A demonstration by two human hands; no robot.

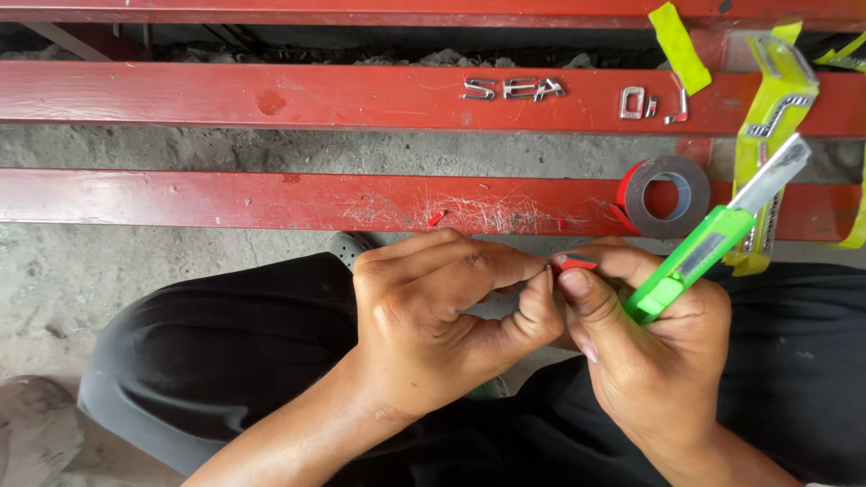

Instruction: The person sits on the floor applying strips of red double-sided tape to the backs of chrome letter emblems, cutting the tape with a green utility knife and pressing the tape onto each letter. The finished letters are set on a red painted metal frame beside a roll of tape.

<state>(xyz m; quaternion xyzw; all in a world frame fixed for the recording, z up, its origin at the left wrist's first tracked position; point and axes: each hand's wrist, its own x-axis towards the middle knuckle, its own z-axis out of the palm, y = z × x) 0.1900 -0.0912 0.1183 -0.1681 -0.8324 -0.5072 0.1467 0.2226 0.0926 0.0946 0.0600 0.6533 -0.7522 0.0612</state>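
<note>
Red strip [577, 263]: small, pinched between fingertips of both hands, above lap.
Left hand [442, 316]: curled, thumb and forefinger gripping strip's left end.
Right hand [649, 334]: clenched on green knife [713, 242], blade out, pointing up-right; fingertips also on strip.
Tape roll [666, 194]: red-edged, grey, leaning on lower red beam [271, 200], just above right hand.
Chrome letters [512, 88]: on upper beam [271, 95].
Yellow tape [678, 45]: pieces at right, some carrying chrome parts.
Trousers [234, 352]: black, beneath hands.
Floor [54, 289]: grey concrete.
</note>
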